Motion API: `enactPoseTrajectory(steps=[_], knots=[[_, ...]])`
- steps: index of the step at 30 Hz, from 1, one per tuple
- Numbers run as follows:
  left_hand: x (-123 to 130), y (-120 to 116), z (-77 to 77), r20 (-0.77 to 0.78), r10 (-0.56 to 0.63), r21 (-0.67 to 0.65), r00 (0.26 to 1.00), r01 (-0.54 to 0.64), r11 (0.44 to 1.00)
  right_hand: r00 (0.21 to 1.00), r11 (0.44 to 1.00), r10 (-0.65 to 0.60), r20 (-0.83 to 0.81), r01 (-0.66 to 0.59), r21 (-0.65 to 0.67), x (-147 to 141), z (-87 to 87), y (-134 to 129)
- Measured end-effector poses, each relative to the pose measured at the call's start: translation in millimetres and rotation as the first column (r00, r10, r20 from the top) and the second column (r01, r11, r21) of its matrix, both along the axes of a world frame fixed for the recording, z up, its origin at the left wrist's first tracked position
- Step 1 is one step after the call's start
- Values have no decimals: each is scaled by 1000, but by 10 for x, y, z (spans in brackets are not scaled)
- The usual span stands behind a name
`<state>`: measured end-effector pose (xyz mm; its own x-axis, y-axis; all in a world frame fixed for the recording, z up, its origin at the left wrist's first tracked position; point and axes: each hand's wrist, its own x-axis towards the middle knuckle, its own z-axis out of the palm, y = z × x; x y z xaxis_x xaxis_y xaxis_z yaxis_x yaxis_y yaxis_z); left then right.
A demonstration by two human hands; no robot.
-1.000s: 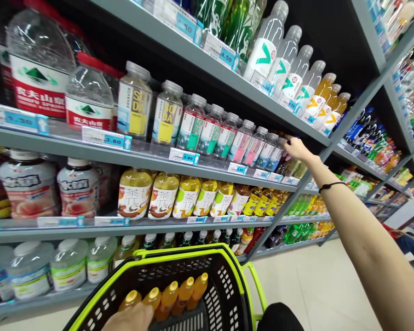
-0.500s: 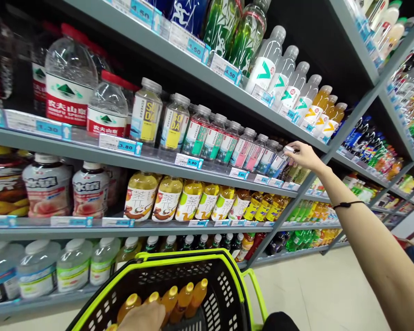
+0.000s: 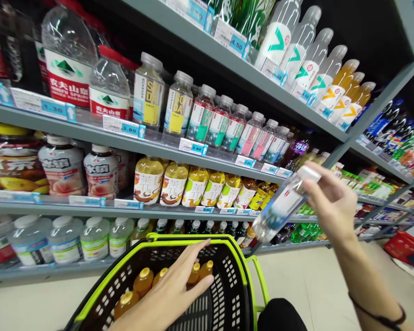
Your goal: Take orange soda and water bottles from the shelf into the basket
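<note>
Gripped by its white cap, a clear bottle of soda water (image 3: 279,209) with a white and blue label hangs tilted from my right hand (image 3: 333,202), in front of the shelves. My left hand (image 3: 181,280) reaches over the black basket with a lime-green rim (image 3: 241,262), fingers stretched out and holding nothing. Inside the basket stand several orange-brown bottles with yellow caps (image 3: 144,280), partly hidden behind my left hand and forearm.
On the middle shelf (image 3: 172,142) stands a row of soda water bottles (image 3: 202,115) beside large red-capped water bottles (image 3: 69,59). Tea bottles (image 3: 147,181) line the shelf below. A slanted grey post (image 3: 376,105) divides the shelving. A red object (image 3: 402,248) lies on the floor at right.
My right hand has taken a bottle off the middle shelf and drawn it back, down toward the basket. My left hand has lifted up from the bottles in the basket, fingers extended.
</note>
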<state>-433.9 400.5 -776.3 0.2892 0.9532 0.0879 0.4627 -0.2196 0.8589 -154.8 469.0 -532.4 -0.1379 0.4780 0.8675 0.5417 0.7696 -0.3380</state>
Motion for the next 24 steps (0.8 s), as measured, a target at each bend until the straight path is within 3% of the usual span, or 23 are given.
enactPoseTrajectory(steps=[2, 3, 5, 7, 9, 12, 14, 16, 18, 20, 22, 24], knots=[[61, -21, 72, 274, -30, -21, 961, 37, 999, 976, 952, 161, -149, -194, -236, -236, -388, -215], [96, -27, 92, 428, -62, -12, 902, 74, 997, 957, 909, 211, -199, -267, -319, -358, -572, -302], [166, -24, 93, 674, -127, -15, 728, 185, 983, 923, 835, 281, -265, -371, -406, -585, -887, -408], [217, -4, 49, 783, -132, -83, 608, 312, 947, 891, 795, 321, -322, -438, -419, -763, -1135, -405], [237, 21, -13, 806, -68, -179, 587, 353, 918, 858, 780, 341, -385, -487, -392, -874, -1364, -317], [219, 57, -84, 780, 81, -273, 620, 220, 937, 814, 706, 351, -464, -555, -440, -918, -1784, -161], [197, 81, -106, 759, 160, -289, 631, 107, 951, 794, 586, 343, -503, -599, -545, -896, -2139, -119], [183, 103, -120, 730, 216, -279, 648, -6, 960, 768, 433, 324, -552, -640, -635, -867, -2506, -149], [183, 124, -139, 691, 267, -282, 672, -91, 955, 701, 234, 309, -642, -711, -663, -857, -2808, -241], [201, 145, -165, 672, 296, -314, 678, -101, 944, 598, 54, 294, -745, -789, -612, -872, -2980, -358], [231, 168, -192, 682, 305, -343, 665, -78, 936, 533, -33, 258, -806, -829, -559, -899, -3023, -456], [268, 195, -211, 698, 290, -332, 654, -63, 941, 536, -36, 224, -814, -830, -557, -921, -2990, -510]])
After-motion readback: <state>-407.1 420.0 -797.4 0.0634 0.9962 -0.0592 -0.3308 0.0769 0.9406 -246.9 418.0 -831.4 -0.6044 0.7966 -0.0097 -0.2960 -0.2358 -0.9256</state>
